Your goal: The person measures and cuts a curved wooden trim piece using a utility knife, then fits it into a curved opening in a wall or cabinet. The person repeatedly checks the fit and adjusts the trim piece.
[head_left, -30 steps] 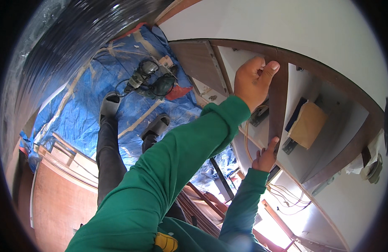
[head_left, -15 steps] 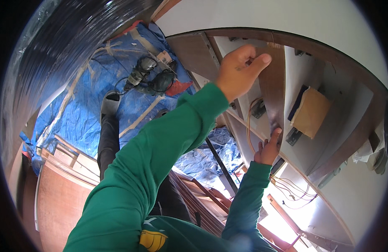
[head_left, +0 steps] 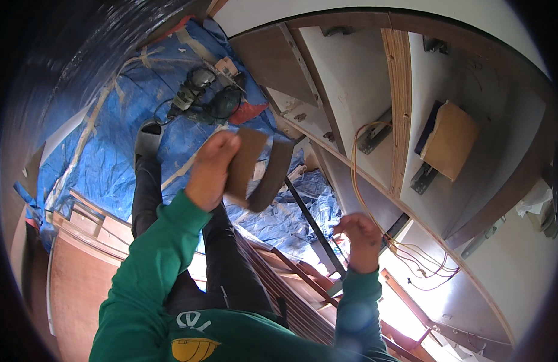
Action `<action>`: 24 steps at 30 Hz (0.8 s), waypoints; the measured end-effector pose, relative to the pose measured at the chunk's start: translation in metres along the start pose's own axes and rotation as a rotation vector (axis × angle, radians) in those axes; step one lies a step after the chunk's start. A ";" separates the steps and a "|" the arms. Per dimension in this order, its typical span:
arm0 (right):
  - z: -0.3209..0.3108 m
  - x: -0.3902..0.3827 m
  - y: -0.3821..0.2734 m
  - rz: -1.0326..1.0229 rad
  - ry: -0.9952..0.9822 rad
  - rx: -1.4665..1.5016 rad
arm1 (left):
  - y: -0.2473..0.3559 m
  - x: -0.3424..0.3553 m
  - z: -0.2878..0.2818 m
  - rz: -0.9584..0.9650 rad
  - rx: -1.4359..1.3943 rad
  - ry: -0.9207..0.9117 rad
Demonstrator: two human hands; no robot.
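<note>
1. I'm holding the strip (head_left: 248, 164) in the left hand (head_left: 209, 172), whose fingers are pinching its left edge.
2. The strip is hanging in the air in front of the body, with the blue sheet (head_left: 125, 120) showing behind it. It is standing well apart from the divider (head_left: 398, 108).
3. Motion is blurring the strip: I'm seeing a flat brown face and, to its right, a darker curved band, and I can't tell whether they are forming one bent piece or two.
4. I'm hovering the right hand (head_left: 360, 238) to the right of the strip and well apart from it. Its fingers are curling loosely, leaving a moderate gap toward the thumb.
5. Beside the right hand, the wires (head_left: 420, 256) are trailing off in a loose bundle, and a yellowish cable (head_left: 355, 166) is looping up toward the divider.
6. The divider is showing a light, layered wood edge and is separating two compartments.
7. In the right compartment, a tan cardboard piece (head_left: 452, 142) is leaning at a tilt near a black rail (head_left: 424, 178).
8. On the floor, the blue sheet is lying wrinkled, with a power tool (head_left: 194, 90) resting on it and a red pouch (head_left: 250, 113) just beside.
9. A grey slipper (head_left: 148, 142) is covering one foot, left of the tool.
</note>
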State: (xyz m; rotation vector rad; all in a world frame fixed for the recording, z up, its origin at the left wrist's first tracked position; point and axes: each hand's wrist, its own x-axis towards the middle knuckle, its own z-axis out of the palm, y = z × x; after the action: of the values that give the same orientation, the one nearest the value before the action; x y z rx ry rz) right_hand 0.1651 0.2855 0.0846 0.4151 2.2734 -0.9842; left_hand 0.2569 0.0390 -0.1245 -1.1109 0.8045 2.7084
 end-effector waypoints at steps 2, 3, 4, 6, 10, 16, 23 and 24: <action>0.013 0.023 -0.037 -0.326 0.125 -0.147 | -0.022 -0.022 -0.032 0.013 0.170 0.070; 0.022 0.035 -0.058 -0.376 0.261 -0.238 | -0.037 -0.035 -0.044 -0.031 0.226 0.124; 0.034 0.058 -0.079 -0.650 0.370 -0.392 | -0.052 -0.049 -0.054 -0.090 0.272 0.182; 0.050 0.094 -0.123 -0.870 0.445 -0.410 | -0.085 -0.074 -0.071 -0.079 0.239 0.198; 0.075 0.152 -0.184 -1.219 0.598 -0.591 | -0.143 -0.099 -0.109 -0.139 0.256 0.255; 0.094 0.187 -0.197 -1.261 0.676 -0.580 | -0.185 -0.098 -0.145 -0.165 0.338 0.233; 0.098 0.193 -0.194 -1.301 0.711 -0.566 | -0.187 -0.096 -0.155 -0.105 0.310 0.224; 0.099 0.193 -0.194 -1.309 0.731 -0.569 | -0.187 -0.095 -0.156 -0.105 0.322 0.224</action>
State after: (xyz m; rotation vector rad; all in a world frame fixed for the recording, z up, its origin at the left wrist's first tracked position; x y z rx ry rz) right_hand -0.0369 0.0895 0.0118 -1.3218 3.3277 -0.6366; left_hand 0.4770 0.1286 -0.2333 -1.3457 1.1305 2.2900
